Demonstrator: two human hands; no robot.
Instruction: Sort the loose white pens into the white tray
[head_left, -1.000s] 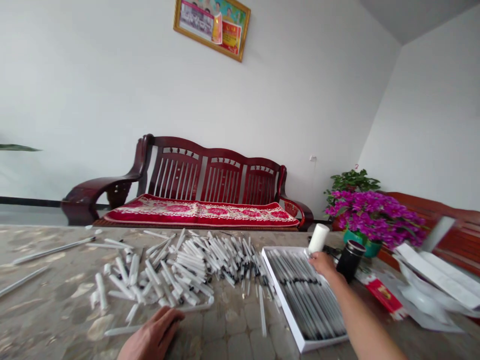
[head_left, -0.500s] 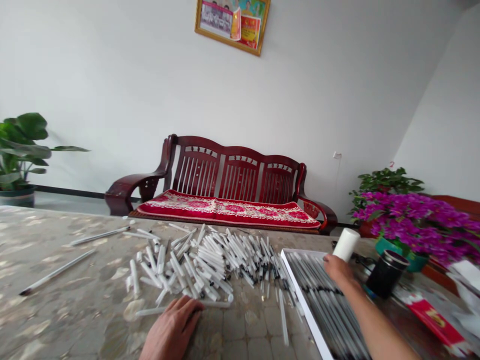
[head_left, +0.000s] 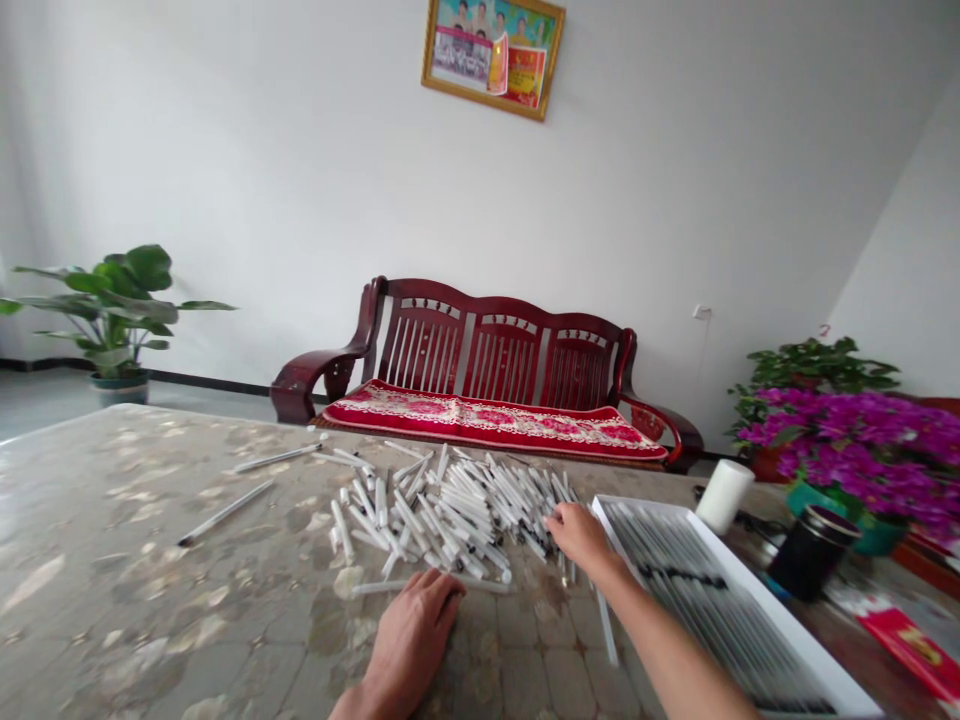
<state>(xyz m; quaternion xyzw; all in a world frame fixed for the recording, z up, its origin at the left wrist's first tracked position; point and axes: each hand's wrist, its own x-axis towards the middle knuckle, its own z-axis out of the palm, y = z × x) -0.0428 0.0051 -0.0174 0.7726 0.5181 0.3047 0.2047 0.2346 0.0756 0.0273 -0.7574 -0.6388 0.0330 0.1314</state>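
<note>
A heap of whitish translucent pen caps (head_left: 427,515) lies across the middle of the table, with dark bits among them. At its right edge is my right hand (head_left: 581,535), fingers drawn together on the small pieces; what they pinch is hidden. My left hand (head_left: 420,630) rests on the tabletop in front of the heap, fingers bent but lying on the surface, close to a clear tube (head_left: 375,588). Beside my right forearm, a white tray (head_left: 814,655) holds rows of clear pens with dark middles.
Two loose pens (head_left: 225,513) lie on the patterned table (head_left: 150,610) at left. Right of the tray stand a white roll (head_left: 725,497), a black cup (head_left: 812,555), a red packet (head_left: 915,650) and purple flowers (head_left: 855,440). A wooden bench (head_left: 502,370) is behind.
My right hand has moved left from the tray's far edge to the heap of caps. My left hand stays in front of the heap. The view has turned left.
</note>
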